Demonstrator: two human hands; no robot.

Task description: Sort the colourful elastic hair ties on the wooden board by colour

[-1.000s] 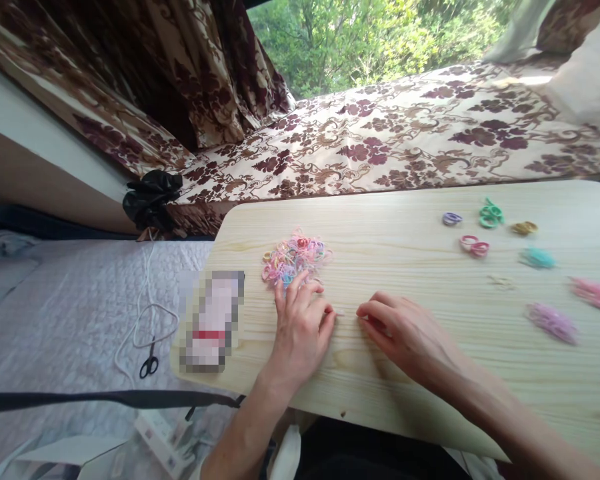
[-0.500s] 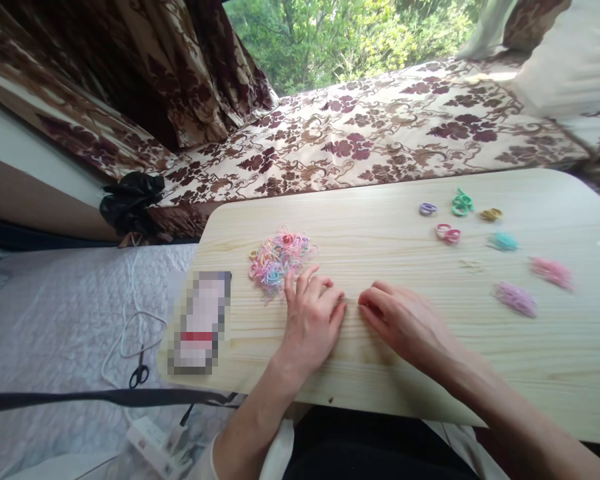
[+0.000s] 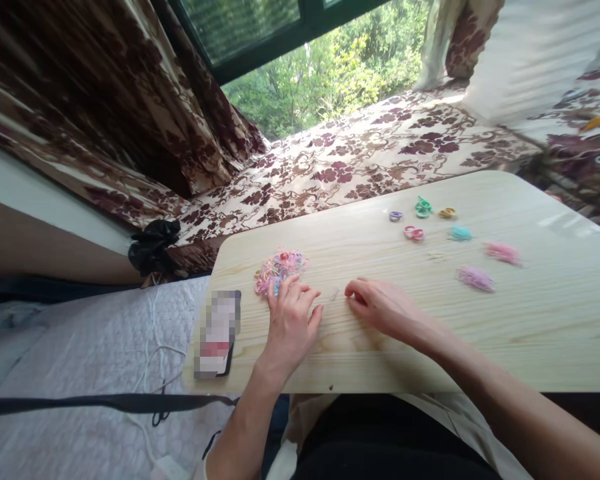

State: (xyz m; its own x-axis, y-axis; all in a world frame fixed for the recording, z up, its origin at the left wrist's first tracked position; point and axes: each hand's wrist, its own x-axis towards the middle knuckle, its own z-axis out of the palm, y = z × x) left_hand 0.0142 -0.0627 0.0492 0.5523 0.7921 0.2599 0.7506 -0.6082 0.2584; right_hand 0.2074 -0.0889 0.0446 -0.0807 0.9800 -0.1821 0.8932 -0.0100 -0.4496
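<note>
My left hand (image 3: pixel 293 321) rests with its fingers spread at the near edge of a mixed pile of small colourful elastic hair bands (image 3: pixel 279 268). To its right, my right hand (image 3: pixel 383 305) is curled, thumb and fingertips together; whatever is between them is too small to make out. A thin pale band (image 3: pixel 335 294) lies on the table between both hands. Sorted by colour on the right are pink bands (image 3: pixel 503 253), lilac bands (image 3: pixel 475 279), turquoise bands (image 3: pixel 461 233) and a few faint cream bands (image 3: pixel 437 258).
Farther back sit green hair ties (image 3: pixel 423 207), purple ones (image 3: pixel 395 216), yellow ones (image 3: pixel 447 213) and rose ones (image 3: pixel 413 233). A blurred-out phone (image 3: pixel 219 333) lies at the left edge of the wooden table (image 3: pixel 545 333). Scissors (image 3: pixel 160 415) and a white cable lie on the bed.
The view has turned and shifted. My left hand has opened and moved apart from my right hand, leaving a pale band visible between them. My right hand stays curled.
</note>
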